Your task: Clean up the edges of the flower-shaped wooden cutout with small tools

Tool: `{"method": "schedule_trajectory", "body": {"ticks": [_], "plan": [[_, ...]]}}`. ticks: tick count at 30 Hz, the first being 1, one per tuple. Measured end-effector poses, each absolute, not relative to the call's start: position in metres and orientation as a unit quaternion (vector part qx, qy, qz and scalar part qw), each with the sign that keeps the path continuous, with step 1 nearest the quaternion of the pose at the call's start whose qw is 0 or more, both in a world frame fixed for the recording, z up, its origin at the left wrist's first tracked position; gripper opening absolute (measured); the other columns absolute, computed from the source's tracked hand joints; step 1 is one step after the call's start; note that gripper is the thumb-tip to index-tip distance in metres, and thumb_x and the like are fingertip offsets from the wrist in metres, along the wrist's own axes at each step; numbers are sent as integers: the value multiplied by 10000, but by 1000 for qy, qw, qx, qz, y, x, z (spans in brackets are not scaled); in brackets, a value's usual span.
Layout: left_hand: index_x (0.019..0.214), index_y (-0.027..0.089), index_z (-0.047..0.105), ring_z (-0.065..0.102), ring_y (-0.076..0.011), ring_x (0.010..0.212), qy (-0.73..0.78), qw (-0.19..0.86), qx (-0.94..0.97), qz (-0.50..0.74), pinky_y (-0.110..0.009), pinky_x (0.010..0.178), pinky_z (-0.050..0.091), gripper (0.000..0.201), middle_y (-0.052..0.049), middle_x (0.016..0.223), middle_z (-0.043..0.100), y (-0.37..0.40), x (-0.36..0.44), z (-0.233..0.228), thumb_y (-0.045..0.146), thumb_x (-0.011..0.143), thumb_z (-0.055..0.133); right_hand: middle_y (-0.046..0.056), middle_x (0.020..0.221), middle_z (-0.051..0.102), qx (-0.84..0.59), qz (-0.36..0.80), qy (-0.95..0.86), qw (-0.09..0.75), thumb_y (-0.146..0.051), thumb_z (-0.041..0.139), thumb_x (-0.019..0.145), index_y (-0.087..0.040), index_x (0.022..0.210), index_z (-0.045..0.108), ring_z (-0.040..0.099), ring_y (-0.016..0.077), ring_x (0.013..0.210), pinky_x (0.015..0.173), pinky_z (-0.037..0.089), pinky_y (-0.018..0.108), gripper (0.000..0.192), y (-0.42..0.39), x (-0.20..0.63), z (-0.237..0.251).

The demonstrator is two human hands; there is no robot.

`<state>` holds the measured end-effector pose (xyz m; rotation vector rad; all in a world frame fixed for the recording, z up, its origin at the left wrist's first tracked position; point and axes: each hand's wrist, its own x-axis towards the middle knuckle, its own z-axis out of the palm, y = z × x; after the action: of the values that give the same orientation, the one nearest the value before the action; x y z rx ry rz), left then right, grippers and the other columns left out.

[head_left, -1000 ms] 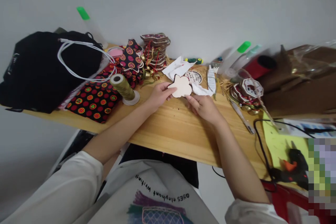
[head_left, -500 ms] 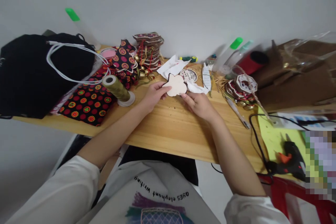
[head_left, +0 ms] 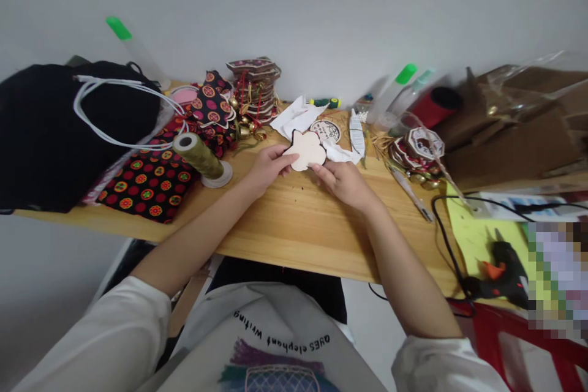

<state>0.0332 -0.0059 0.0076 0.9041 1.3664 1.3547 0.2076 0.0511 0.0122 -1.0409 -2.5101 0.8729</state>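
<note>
Hands pinching opposite edges of a wooden cutout [head_left: 306, 149]: left hand [head_left: 264, 166], right hand [head_left: 344, 182]; bare tabletop [head_left: 294, 220] nearer

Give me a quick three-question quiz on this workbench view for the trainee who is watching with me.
1. True or false: the left hand and the right hand both grip the pale flower-shaped wooden cutout.
2. What lies tipped over beside the patterned fabric? A) a spool of olive thread B) a roll of tape C) a glass jar
3. Which tool rests on the yellow-green mat at the right end of the wooden table?

Key
1. True: the fingers of each hand pinch one side of it.
2. A, the spool of olive thread.
3. The black glue gun with an orange trigger.
</note>
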Motion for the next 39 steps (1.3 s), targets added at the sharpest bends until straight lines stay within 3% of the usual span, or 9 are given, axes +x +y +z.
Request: {"method": "schedule_trajectory", "body": {"ticks": [25,39], "plan": [[592,139,577,428,-54,435,570,503,348,548,-193,444,322,118,33,489,525,-4,33,8,231,615,649,69,621,629,-359,298,-876,125,-523,343,890,-147,608,581,556,148,612,658,382,255,527,50,206,13],[645,135,605,444,-62,490,574,500,334,556,-200,463,342,144,18,575,551,-1,33,3,259,605,666,41,548,549,-348,306,-879,115,-527,330,893,-144,607,556,479,128,548,580,331,247,529,48,206,13]]}}
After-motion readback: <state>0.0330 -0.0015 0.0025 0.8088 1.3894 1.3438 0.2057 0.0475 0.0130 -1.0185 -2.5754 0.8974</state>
